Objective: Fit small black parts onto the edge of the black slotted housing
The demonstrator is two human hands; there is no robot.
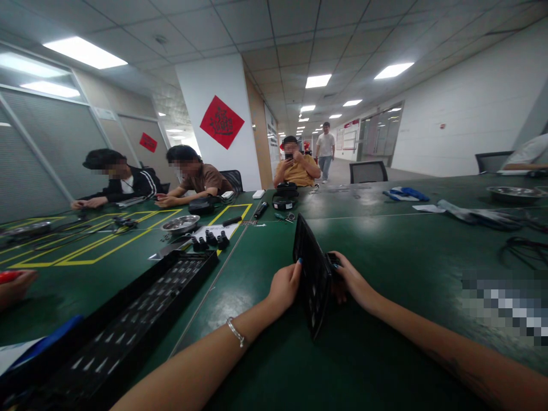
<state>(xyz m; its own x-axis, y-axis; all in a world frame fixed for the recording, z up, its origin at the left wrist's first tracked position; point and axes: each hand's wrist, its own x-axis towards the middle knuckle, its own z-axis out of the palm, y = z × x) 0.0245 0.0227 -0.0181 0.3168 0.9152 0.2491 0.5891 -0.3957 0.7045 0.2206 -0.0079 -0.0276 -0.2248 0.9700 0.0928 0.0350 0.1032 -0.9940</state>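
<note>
A flat black panel (311,279) stands on edge, tilted, in front of me above the green table. Its near face looks recessed, with a few pale spots. My left hand (286,283) grips its left side, thumb pressed on the face and the other fingers partly hidden. On the opposite side my right hand (353,282) has its fingers closed at a small black part (332,260) on or against the panel; whether that part belongs to it I cannot tell. To the left lies a long black tray (141,319) with rows of small pale pointed pieces.
On the green table (252,319) beyond the tray are black cylindrical parts (209,240), a metal bowl (180,224), scissors (291,217) and a black headset (285,197). Blue gloves (406,194) and cables lie right. Several people sit around; another person's hand (19,285) is at far left.
</note>
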